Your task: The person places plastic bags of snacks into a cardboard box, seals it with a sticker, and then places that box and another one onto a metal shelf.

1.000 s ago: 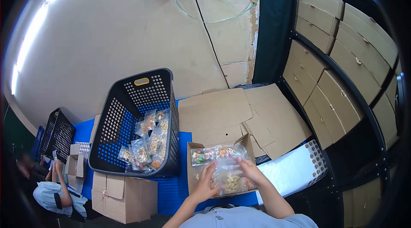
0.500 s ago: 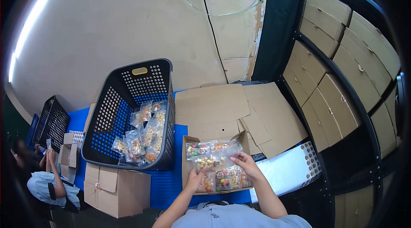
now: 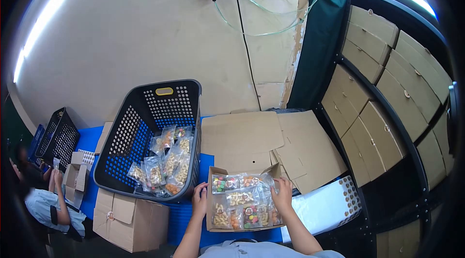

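Note:
An open cardboard box (image 3: 209, 215) sits in front of me. Inside lie several clear packets of nuts and coloured sweets; a packet of pale nuts (image 3: 240, 198) rests in the middle. My left hand (image 3: 199, 201) is at the box's left wall, its fingers curled against the side. On the right, my right hand (image 3: 282, 196) grips the opposite wall, with the thumb reaching over the inner side near the packets. Neither hand holds a packet.
A dark perforated basket (image 3: 195, 137) holding more packets stands at left. Flat cardboard sheets (image 3: 242, 134) lie behind the box. To the right are a sheet of round stickers (image 3: 349, 195) and shelves of closed boxes (image 3: 368, 137). Another person (image 3: 55, 209) works at far left.
The packet of pale nuts held between both hands now lies in the box, let go. My hands have moved apart to the box's left and right sides. The view has tilted slightly upward.

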Demonstrator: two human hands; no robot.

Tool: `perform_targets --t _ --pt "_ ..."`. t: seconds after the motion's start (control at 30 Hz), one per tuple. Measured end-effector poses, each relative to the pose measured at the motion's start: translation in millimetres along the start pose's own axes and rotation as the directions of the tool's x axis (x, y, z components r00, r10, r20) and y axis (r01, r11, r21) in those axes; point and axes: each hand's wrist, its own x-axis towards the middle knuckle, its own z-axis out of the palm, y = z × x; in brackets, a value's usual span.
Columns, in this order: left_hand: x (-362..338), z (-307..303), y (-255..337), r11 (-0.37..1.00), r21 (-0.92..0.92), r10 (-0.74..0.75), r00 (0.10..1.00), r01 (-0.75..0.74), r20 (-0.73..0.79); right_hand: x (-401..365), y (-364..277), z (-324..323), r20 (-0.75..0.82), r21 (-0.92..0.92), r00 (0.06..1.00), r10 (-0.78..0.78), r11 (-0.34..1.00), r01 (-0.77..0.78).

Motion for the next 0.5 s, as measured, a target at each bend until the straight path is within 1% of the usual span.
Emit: perform_targets --t 0.03,0.07,0.13,0.17,0.2,0.23,0.27,0.3,0.33,0.37,0.4,0.43,0.47,0.5 --pt "0.0 0.5 -1.3 0.988 0.154 -0.017 1.0 0.016 0.007 5.3 -2.7 -0.3 -0.004 0.013 1.0 -0.009 1.0 0.009" --pt "0.1 3.6 -6.5 0.988 0.152 -0.013 1.0 0.013 0.003 12.4 1.5 2.8 -0.007 0.014 1.0 -0.015 1.0 0.015" --pt "-0.8 10.3 -18.5 0.98 0.197 0.026 0.999 -0.035 0.048 33.7 23.5 12.9 -0.145 0.01 0.981 0.131 0.991 -0.131" --pt "0.1 9.6 -22.4 0.971 0.237 -0.002 0.996 -0.018 0.085 47.0 32.6 12.7 -0.229 -0.019 0.969 0.097 0.994 -0.104" --pt "3.0 12.6 -36.0 0.971 0.236 0.004 0.997 -0.023 0.08 59.5 49.1 17.4 -0.232 -0.016 0.968 0.091 0.995 -0.097" --pt "6.5 18.2 -56.7 0.998 0.029 -0.06 0.994 0.058 0.091 72.6 72.2 27.3 -0.181 0.051 0.969 0.168 0.986 -0.162" --pt "7.8 20.5 -68.7 0.974 -0.178 -0.121 0.986 0.14 0.115 83.7 93.1 38.9 -0.123 0.115 0.962 0.242 0.967 -0.228" --pt "7.2 22.1 -69.5 0.974 -0.2 -0.083 0.989 0.106 0.121 92.8 111.1 54.0 -0.121 0.117 0.964 0.235 0.968 -0.221" --pt "7.2 22.9 -67.3 0.974 -0.202 -0.081 0.991 0.102 0.11 101.1 126.8 70.4 0.074 0.402 0.9 0.429 0.814 -0.42" --pt "6.3 22.2 -64.2 0.984 -0.159 -0.059 0.987 0.083 0.149 106.7 135.5 80.1 0.319 0.592 0.788 0.527 0.538 -0.6" --pt "5.8 20.7 -63.5 0.992 -0.113 -0.041 0.982 0.062 0.187 109.8 137.5 83.5 0.329 0.593 0.792 0.515 0.539 -0.597" --pt "3.7 20.6 -63.1 0.999 -0.018 -0.029 0.979 0.033 0.202 112.3 139.0 88.0 0.441 0.588 0.744 0.502 0.464 -0.662" --pt "-0.3 21.4 -63.0 0.999 -0.015 -0.036 0.983 0.039 0.181 115.8 138.6 95.5 0.55 0.566 0.686 0.475 0.391 -0.725" --pt "-2.7 22.5 -62.1 1.0 0.008 -0.015 0.984 0.014 0.175 118.7 135.7 100.0 0.579 0.503 0.653 0.488 0.416 -0.758"
